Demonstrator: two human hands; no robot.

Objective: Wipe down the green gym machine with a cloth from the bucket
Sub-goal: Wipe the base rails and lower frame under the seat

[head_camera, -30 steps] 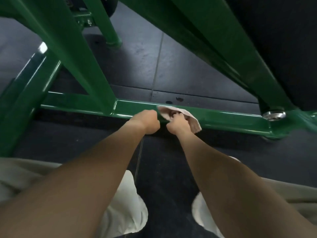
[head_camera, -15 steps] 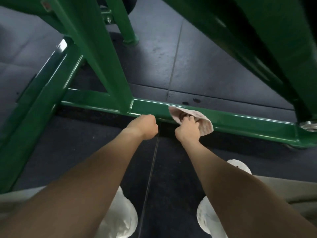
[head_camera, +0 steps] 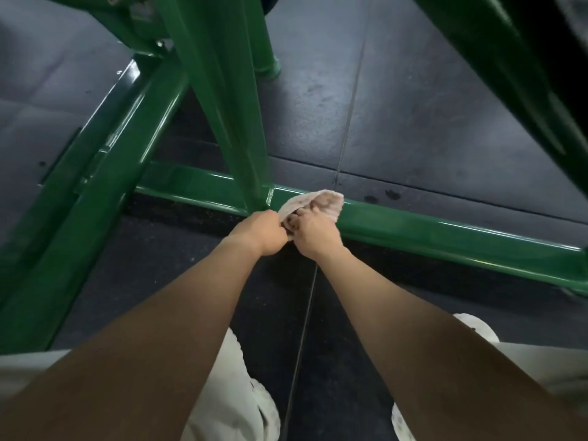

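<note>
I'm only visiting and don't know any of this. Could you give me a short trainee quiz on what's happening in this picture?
1. True or false: the cloth is held against the low green bar.
2. What does the right hand grip? A) a sponge B) the cloth C) a spray bottle
3. Fill in: the cloth sits just to the ____ of where the slanted green post meets the bar.

Key: 1 true; 2 B; 3 right.
</note>
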